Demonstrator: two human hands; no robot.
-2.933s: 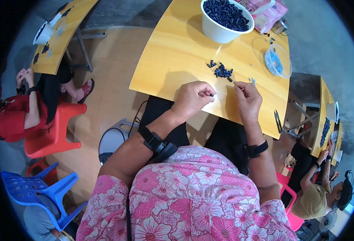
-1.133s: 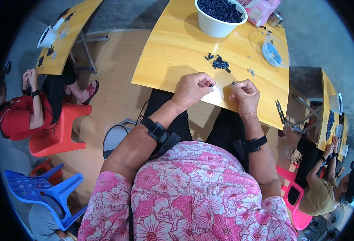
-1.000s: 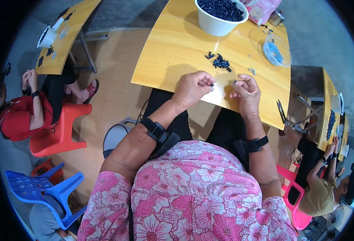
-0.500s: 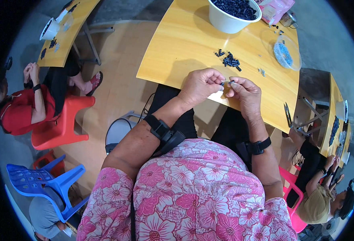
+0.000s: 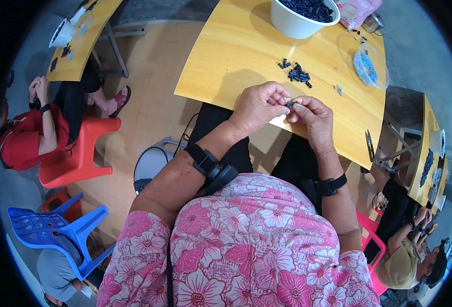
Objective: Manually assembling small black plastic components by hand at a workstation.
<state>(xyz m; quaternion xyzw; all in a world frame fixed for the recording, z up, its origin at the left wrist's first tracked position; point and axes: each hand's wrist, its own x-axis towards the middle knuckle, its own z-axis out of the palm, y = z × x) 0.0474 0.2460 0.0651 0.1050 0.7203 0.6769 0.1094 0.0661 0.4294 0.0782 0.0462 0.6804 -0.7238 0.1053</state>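
Observation:
My left hand point(image 5: 260, 107) and my right hand point(image 5: 313, 116) meet over the near edge of the yellow table, both pinched closed. Between their fingertips sits a small dark plastic piece point(image 5: 290, 104), mostly covered by the fingers. Just beyond the hands lies a loose pile of short black tube-like pieces point(image 5: 299, 74). A few tiny clear-grey bits point(image 5: 338, 90) are to the right of that pile.
A white tub point(image 5: 298, 25) full of black pieces stands at the back, near a pink bag point(image 5: 356, 11) and a glass jar point(image 5: 373, 23). A clear dish point(image 5: 368, 69) holds blue bits. Thread snips point(image 5: 370, 146) lie at the right edge. Other people sit at side tables.
My fingertips have come closer together; the dark bits that showed apart in each hand now meet between them. The table items appear shifted slightly to the right and down.

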